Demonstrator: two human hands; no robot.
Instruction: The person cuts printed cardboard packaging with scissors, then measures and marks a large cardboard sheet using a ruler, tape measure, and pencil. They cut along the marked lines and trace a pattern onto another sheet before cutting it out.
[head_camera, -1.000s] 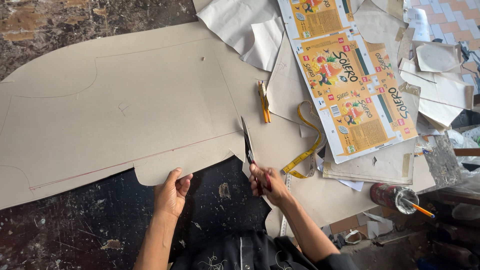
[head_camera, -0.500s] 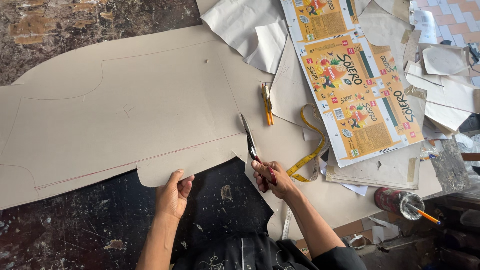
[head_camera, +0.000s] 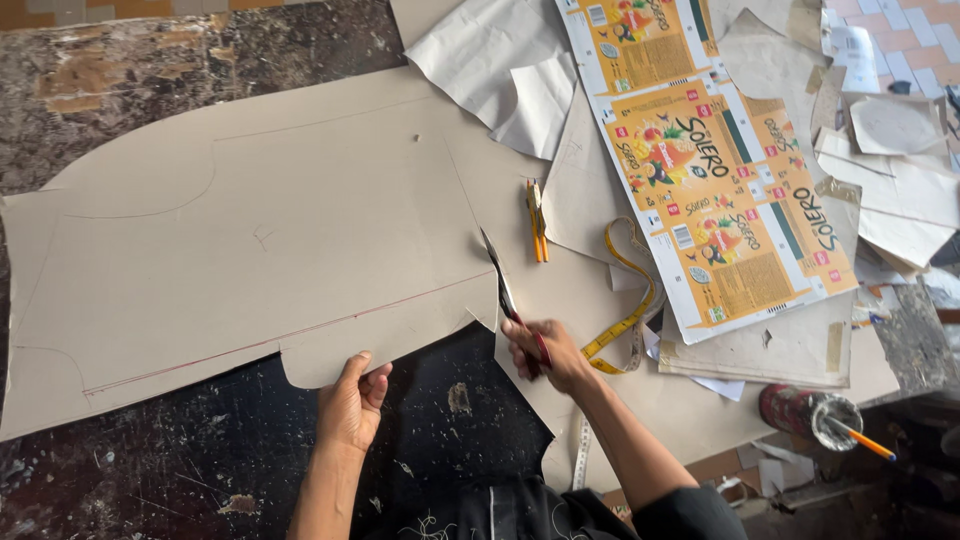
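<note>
Head view, your right hand (head_camera: 545, 355) gripping scissors (head_camera: 505, 290) cutting cardboard (head_camera: 270, 240), your left hand (head_camera: 352, 400) pinching its edge, fingers curled.

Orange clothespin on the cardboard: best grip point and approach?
Pinch the clothespin across its two long sides near the middle, coming straight down from above. It lies flat, pointing away from the person, with bare cardboard sheet either side; the scissors sit close below, so avoid that end.
</note>
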